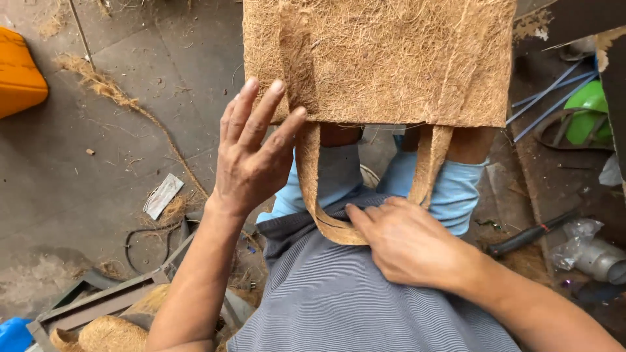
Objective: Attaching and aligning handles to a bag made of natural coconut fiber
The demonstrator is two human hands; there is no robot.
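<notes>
Coir bag (385, 58) under spread left hand (251, 156) fingers; right hand (407, 241) fingers pinch handle loop (326, 221).

A bag (381, 58) lies ahead over the person's knees, its handle (326, 215) hanging back toward the shirt (352, 300). The left hand (251, 153) rests on the bag's near left corner; the right hand (407, 241) lies on the handle's loop at the lap. A container (18, 75) sits far left on the floor (98, 156), a wrapper (162, 194) left of the knees. A frame (98, 303) lies near left. A tool (531, 238) lies right.
</notes>
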